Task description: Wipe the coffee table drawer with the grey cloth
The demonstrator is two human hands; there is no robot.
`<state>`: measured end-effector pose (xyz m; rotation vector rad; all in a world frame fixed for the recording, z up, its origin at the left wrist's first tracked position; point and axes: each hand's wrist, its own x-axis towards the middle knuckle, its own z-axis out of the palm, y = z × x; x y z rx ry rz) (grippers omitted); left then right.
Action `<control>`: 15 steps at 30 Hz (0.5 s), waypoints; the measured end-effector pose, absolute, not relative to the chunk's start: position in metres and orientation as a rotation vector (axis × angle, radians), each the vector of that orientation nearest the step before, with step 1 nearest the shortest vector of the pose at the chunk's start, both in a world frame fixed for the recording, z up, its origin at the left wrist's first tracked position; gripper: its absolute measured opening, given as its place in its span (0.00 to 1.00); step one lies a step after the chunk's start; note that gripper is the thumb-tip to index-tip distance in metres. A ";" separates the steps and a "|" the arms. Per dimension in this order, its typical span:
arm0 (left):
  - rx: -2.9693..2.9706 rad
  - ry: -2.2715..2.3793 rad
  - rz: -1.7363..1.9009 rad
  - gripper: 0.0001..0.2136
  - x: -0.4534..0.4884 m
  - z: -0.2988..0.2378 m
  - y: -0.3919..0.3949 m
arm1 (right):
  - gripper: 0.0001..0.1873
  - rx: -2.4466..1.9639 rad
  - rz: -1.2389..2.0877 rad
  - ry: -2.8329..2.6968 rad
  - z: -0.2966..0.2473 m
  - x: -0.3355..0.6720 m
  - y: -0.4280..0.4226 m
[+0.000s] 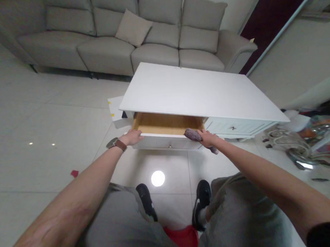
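A white coffee table [191, 89] stands ahead of me with its left drawer [159, 124] pulled out. The drawer has a light wood inside and a white front with a small metal knob. My left hand [133, 137], below a brown-strapped watch, grips the drawer's left front corner, fingers over the edge. At the right front corner, my right hand [207, 138] is closed around a fuzzy purple-grey cloth [193, 134], whose ends stick out on both sides of the fist. That hand is against the drawer's edge; whether its fingers also grip the drawer, I cannot tell.
A shut drawer [233, 128] is on the table's right. Behind runs a grey sofa [154, 56]. A white box [118, 110] stands left of the table; cables and bags [306, 143] lie on the right. Below me is a red plastic object [184, 240] between my feet.
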<state>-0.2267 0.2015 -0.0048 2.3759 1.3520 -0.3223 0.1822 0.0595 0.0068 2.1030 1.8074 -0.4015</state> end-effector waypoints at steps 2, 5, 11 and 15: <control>2.428 1.308 -0.372 0.24 -0.217 -0.002 0.201 | 0.39 2.127 -0.460 1.721 0.008 0.179 0.067; 2.459 1.281 -0.397 0.25 -0.204 0.004 0.194 | 0.41 2.147 -0.469 1.658 0.008 0.176 0.071; 2.451 1.271 -0.423 0.25 -0.194 0.013 0.181 | 0.40 2.190 -0.492 1.648 0.009 0.174 0.069; 2.428 1.229 -0.416 0.29 -0.199 0.013 0.183 | 0.38 2.185 -0.387 1.634 0.012 0.164 0.064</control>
